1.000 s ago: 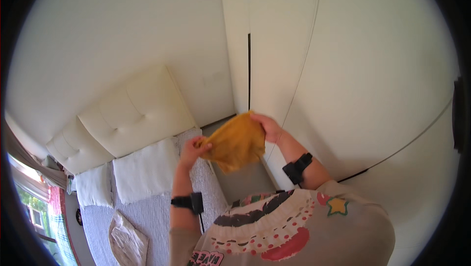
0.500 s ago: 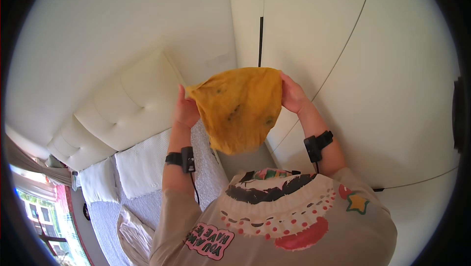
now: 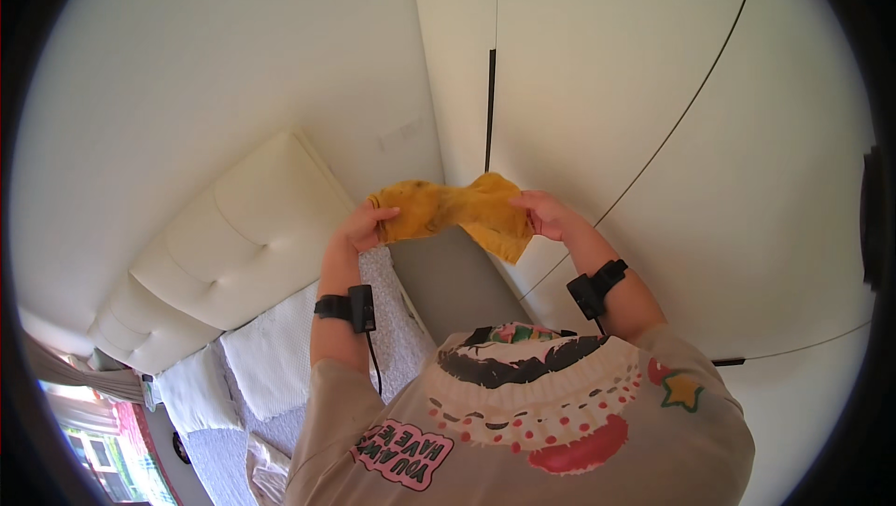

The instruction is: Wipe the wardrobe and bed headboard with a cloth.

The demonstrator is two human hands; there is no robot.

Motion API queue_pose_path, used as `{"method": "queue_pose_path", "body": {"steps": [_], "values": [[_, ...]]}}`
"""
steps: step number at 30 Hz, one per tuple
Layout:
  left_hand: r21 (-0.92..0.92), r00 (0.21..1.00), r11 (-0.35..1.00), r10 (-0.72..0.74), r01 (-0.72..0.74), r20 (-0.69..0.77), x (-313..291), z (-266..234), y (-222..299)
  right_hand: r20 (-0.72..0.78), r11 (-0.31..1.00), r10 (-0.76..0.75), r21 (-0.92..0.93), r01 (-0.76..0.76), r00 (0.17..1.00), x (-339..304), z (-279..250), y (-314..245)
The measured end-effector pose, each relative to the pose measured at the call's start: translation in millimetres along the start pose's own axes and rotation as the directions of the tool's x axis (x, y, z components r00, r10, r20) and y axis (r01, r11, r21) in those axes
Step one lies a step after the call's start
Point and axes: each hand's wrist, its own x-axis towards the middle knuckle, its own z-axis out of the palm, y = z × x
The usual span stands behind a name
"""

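A mustard-yellow cloth [image 3: 455,207] with some dark stains is stretched between my two hands, bunched narrow in its middle. Its left end is pinched by my left hand [image 3: 366,224], thumb lying over the fabric. At the opposite end, my right hand [image 3: 549,214] grips the cloth with thumb on top, and a corner hangs down below it. Both hands are out in front of me at about the same height. What kind of cloth item it is, I cannot make out.
To the left stands a bed with a cream tufted headboard [image 3: 233,226], white pillows [image 3: 271,357] and a rumpled light garment [image 3: 268,467]. A grey panel [image 3: 457,287] lies beneath the cloth. White cabinet doors [image 3: 635,58] rise on the right; a curtained window [image 3: 103,455] is at far left.
The cloth was spread wide and hanging down; now it is drawn up into a narrow, twisted strip. Both hands have come lower, still holding its ends.
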Motion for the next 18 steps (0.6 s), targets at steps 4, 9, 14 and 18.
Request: {"method": "queue_pose_path", "body": {"steps": [4, 9, 14, 18], "values": [[0.187, 0.998, 0.982, -0.031, 0.042, -0.06, -1.5, -37.4, 4.7, -0.032, 0.992, -0.081, -0.095, 0.077, 0.996, 21.5, 2.6, 14.9], [0.512, 0.895, 0.767, -0.178, 0.387, -0.41, -7.8, -37.2, 8.0, -0.135, 0.982, -0.102, -0.172, 0.078, 0.986, 34.1, -1.2, 35.6], [0.453, 0.909, 0.873, 0.027, 0.181, -0.416, -8.2, -72.2, -15.5, -0.213, 0.976, -0.105, -0.211, 0.059, 0.971, 46.4, 11.9, 56.0], [0.335, 0.92, 0.941, 0.092, 0.044, -0.382, -9.1, -120.7, -34.4, -0.305, 0.901, -0.346, -0.371, 0.224, 0.887, 67.0, 17.9, 78.5]]}}
